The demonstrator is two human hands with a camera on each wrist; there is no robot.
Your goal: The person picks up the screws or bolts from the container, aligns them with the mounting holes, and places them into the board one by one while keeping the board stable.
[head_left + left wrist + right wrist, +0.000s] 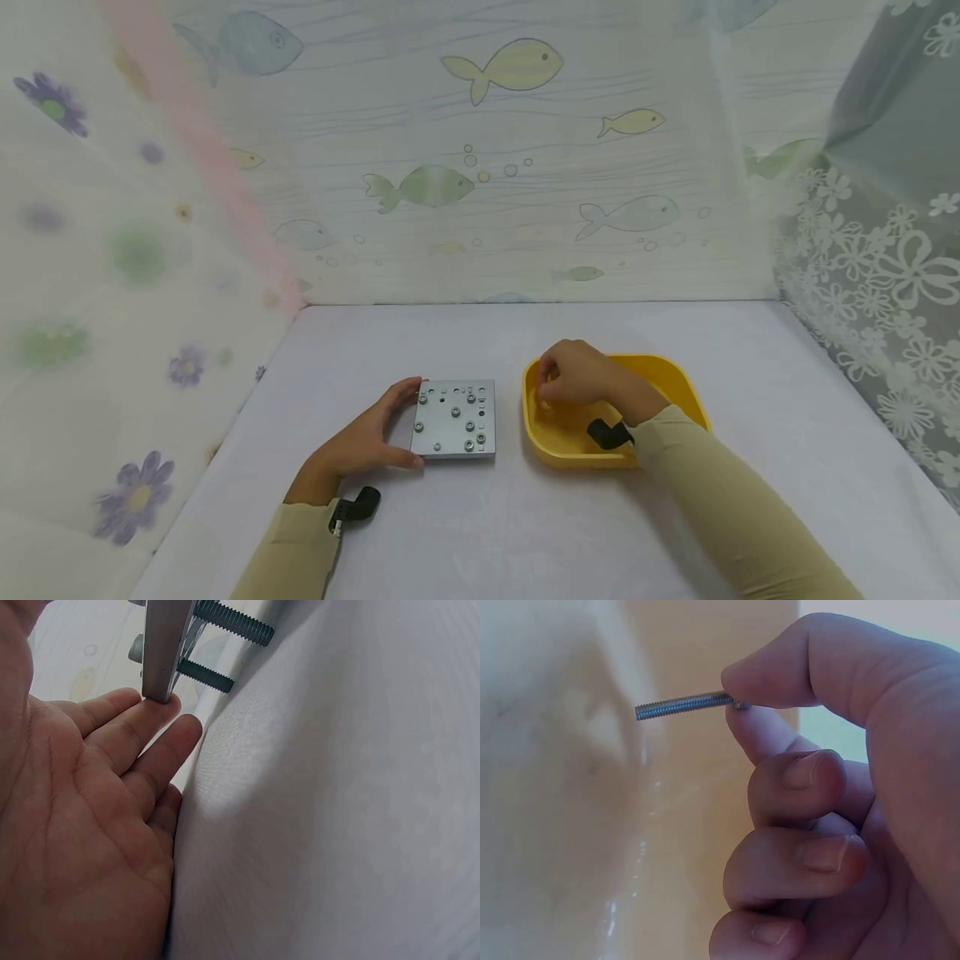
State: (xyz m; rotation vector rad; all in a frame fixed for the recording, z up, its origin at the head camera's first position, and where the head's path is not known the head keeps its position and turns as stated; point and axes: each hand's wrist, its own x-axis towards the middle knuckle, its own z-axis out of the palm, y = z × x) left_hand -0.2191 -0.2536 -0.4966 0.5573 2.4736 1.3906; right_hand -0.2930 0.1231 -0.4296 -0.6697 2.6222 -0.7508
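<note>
The loose screw (679, 706) could slip: the right hand (585, 372) pinches it only near one end, between thumb and forefinger, so a slackened pinch or a knock against the wall of the yellow tray (641, 359) might turn it or drop it. The screw is at the tray's far left corner; whether it is above or below the rim is hard to tell. The metal plate (446, 437) could rock or skid if pressed on its right side, because the left hand (366, 446) holds only its left side, thumb at the near left corner and fingers by the far left one.

In the right wrist view the screw's long axis runs nearly level, its bare threaded end pointing left and dipping slightly; the other end is mostly covered by the thumb and finger. The plate lies face up near the middle of the counter (480, 533), left of the tray and well apart from the counter's far edge. It is almost square, with no clear long axis. The fitted screws (238, 624) stand heads up, threaded shanks pointing down towards the counter.
</note>
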